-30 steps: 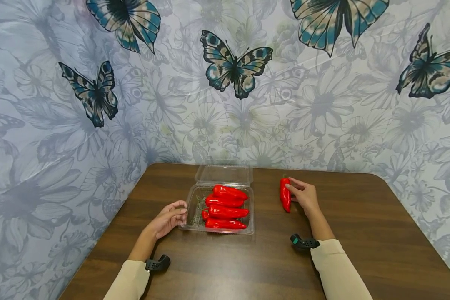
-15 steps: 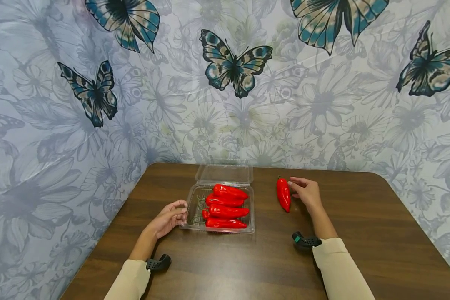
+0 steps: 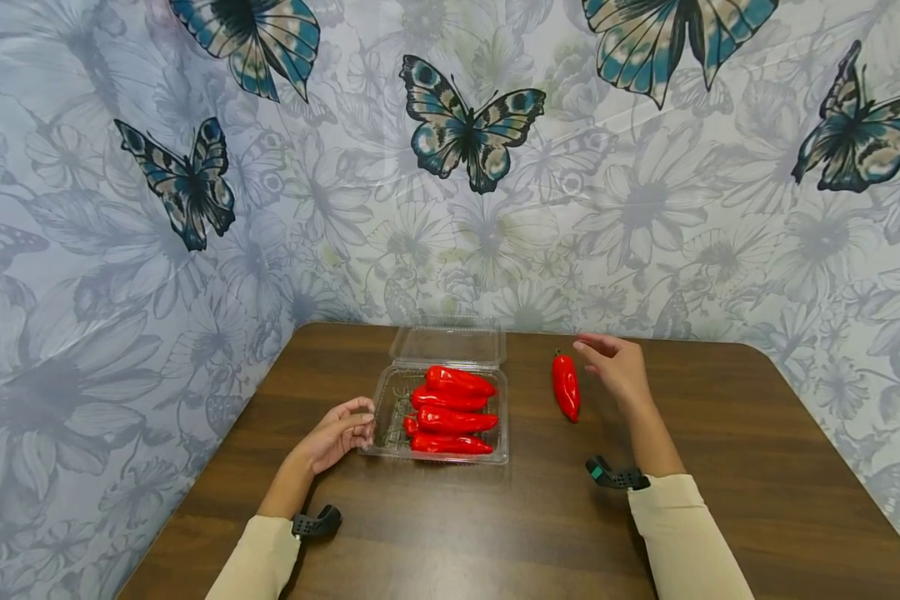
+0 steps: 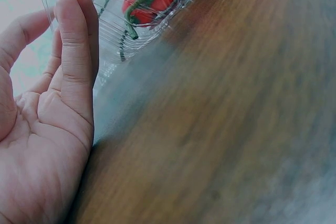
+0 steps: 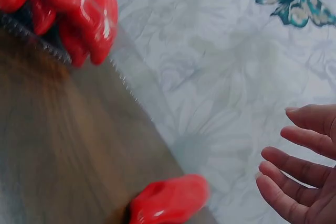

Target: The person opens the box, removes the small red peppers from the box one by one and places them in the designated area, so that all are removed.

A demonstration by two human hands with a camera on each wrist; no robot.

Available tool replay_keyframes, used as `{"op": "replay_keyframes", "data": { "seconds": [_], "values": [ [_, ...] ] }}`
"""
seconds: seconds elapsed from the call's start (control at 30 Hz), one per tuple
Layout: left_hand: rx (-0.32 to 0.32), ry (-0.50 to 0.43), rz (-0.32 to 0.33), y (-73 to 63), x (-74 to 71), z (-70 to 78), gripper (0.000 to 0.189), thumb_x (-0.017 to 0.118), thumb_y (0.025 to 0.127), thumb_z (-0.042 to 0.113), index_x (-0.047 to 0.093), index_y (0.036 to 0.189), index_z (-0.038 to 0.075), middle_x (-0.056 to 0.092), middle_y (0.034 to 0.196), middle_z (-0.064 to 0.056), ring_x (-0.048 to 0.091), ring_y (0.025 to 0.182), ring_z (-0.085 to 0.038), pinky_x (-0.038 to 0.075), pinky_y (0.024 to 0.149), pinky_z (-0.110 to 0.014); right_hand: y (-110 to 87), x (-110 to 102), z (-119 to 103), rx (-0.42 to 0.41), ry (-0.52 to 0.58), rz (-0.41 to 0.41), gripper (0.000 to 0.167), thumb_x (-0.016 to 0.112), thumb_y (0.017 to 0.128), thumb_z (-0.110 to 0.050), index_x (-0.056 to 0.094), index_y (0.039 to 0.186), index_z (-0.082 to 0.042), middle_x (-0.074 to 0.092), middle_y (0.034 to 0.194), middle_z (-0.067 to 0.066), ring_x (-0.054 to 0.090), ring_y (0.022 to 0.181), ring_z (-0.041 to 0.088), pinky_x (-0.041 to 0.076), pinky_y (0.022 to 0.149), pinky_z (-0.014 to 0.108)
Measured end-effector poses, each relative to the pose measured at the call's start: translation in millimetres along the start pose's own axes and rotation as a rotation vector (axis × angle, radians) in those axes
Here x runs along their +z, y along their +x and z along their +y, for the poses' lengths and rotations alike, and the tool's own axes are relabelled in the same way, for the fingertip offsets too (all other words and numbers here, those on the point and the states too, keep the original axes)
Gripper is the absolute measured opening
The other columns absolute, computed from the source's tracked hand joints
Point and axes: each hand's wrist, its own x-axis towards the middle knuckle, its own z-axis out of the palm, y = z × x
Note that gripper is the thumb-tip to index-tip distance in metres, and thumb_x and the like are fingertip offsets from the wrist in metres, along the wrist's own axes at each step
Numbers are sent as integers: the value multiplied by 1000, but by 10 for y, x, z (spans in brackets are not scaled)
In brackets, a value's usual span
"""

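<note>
A clear plastic clamshell container (image 3: 384,452) stands with its lid raised, holding several glossy red peppers (image 3: 457,422). My left hand (image 3: 339,435) pinches the container's left rim between thumb and fingers. In the left wrist view, the fingers (image 4: 73,45) overlap the clear wall, close to the peppers' green stems. One red pepper (image 3: 566,387) lies alone on the table, right of the container, stem toward the back. My right hand (image 3: 617,367) is just right of this pepper's stem end, apart from it and holding nothing. The right wrist view shows its fingers (image 5: 294,169) spread and relaxed.
The brown wooden table (image 3: 450,533) has its back edge close to a butterfly-patterned wall covering (image 3: 645,208). Behind the container, its hinged lid (image 3: 448,343) leans back toward that wall. A black band sits on each wrist.
My right hand has let go of the single pepper, which now lies on the table, and has moved slightly up and right from it. The left hand stays at the container's rim.
</note>
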Motion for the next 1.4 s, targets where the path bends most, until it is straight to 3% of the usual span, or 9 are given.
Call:
{"op": "replay_keyframes", "data": {
  "seconds": [0.13,0.33,0.53,0.77,0.9,1.03,1.3,1.4],
  "values": [
    [1,14,12,2,-1,8,28,31,107,-6,54,113,9,67,87,0,68,75,-13,59,71,-24,-42,23,-155,-41,8,-29,47,73,95,-34,68,127,0,68,126,19,66,94,2,59,80,27],
    [-8,27,29,-3,-6,5,26,34,107,-5,55,112,11,67,86,0,68,75,-13,59,71,-25,-159,91,-379,-140,-12,-83,44,73,95,-33,69,127,-2,71,121,17,70,99,11,58,80,22],
    [-16,8,26,-7,-3,-1,28,33,107,-6,55,111,11,67,86,0,68,74,-14,58,70,-25,-245,191,-503,-229,-40,-150,37,74,95,-26,71,124,-4,74,115,14,69,100,10,52,86,15],
    [-11,9,29,-3,-3,-6,28,34,106,-6,56,111,11,67,86,-1,68,74,-14,59,70,-24,-340,347,-613,-280,-56,-208,32,75,94,-29,74,122,-12,75,114,7,67,107,17,52,89,25],
    [-1,19,26,0,-19,-9,27,35,107,-4,56,111,11,67,86,0,68,74,-13,58,70,-24,-389,479,-655,-343,-96,-229,32,77,92,-30,75,121,-16,75,111,3,68,100,18,54,84,33],
    [-3,18,27,-4,-26,-2,28,34,107,-5,56,112,12,67,86,0,68,75,-13,58,70,-24,-443,645,-667,-406,-83,-268,32,80,90,-20,75,121,-14,76,107,1,72,93,20,59,79,38],
    [-10,4,23,-13,-18,8,29,33,107,-6,56,111,11,67,86,-1,68,74,-14,59,70,-25,-562,961,-624,-486,-62,-338,37,82,87,-15,73,123,-9,74,113,11,71,93,24,61,78,37],
    [-10,2,26,-10,-17,11,29,33,106,-6,56,111,10,67,86,-1,68,75,-14,59,70,-25,-602,1061,-581,-508,-91,-369,39,82,87,-13,72,124,-6,73,116,15,70,93,30,61,77,42]
  ]
}}
